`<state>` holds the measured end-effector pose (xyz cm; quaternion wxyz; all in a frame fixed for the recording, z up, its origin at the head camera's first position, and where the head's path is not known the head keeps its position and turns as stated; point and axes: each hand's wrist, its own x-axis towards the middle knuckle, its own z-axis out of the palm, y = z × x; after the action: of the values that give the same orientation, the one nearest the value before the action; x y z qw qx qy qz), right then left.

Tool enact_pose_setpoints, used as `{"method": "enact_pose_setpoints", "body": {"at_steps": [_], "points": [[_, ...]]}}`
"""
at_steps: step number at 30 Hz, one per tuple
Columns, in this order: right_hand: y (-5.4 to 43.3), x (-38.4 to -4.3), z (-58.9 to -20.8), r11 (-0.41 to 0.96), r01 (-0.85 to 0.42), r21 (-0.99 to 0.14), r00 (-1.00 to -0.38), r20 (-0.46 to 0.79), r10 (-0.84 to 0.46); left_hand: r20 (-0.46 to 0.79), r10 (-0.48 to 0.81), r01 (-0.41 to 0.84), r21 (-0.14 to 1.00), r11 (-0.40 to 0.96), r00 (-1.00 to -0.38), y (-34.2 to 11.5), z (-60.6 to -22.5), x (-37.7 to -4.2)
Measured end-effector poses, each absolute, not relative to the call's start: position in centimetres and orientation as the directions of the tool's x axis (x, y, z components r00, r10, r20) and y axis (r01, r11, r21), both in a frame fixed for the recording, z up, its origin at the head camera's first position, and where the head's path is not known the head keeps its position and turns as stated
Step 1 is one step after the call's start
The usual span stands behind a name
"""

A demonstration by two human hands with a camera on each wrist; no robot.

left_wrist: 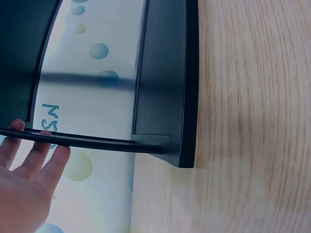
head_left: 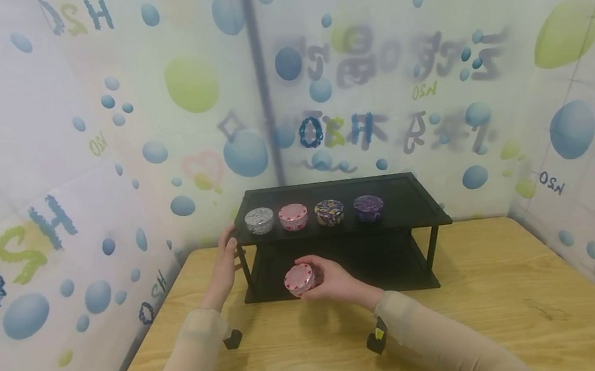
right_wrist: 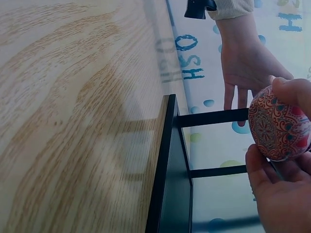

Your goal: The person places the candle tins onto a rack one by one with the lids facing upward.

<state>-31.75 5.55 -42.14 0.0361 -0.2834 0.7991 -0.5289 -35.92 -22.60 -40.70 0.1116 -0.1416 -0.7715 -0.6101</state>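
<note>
My right hand [head_left: 330, 276] pinches a small round pink tin [head_left: 299, 279] between thumb and fingers, in front of the lower tier of a black two-tier rack [head_left: 343, 293]. In the right wrist view the patterned base of this tin [right_wrist: 272, 126] faces the camera. My left hand [head_left: 225, 264] is at the rack's front left corner. Its fairly straight fingers [left_wrist: 51, 167] touch the slim left post [left_wrist: 97, 142]. On the top tier stand a silver-grey tin [head_left: 260, 221], a pink tin [head_left: 293, 217], a black-and-gold tin [head_left: 329, 213] and a purple tin [head_left: 369, 208], side by side.
The rack stands on a light wooden table [head_left: 487, 298], near the back. A white curtain [head_left: 373, 79] with blue and green spots encloses the table behind and at both sides. Dark wrist devices [head_left: 233, 340] hang below both sleeves.
</note>
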Motion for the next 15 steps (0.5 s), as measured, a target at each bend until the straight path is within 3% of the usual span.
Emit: {"method": "enact_pose_setpoints", "body": {"at_steps": [15], "points": [[6.19,-31.53,-41.83,0.255,-0.426,-0.868,-0.829,0.262,-0.494,0.345,0.074,0.352,0.907,0.232,-0.936,-22.49,-40.63,-35.8]]}}
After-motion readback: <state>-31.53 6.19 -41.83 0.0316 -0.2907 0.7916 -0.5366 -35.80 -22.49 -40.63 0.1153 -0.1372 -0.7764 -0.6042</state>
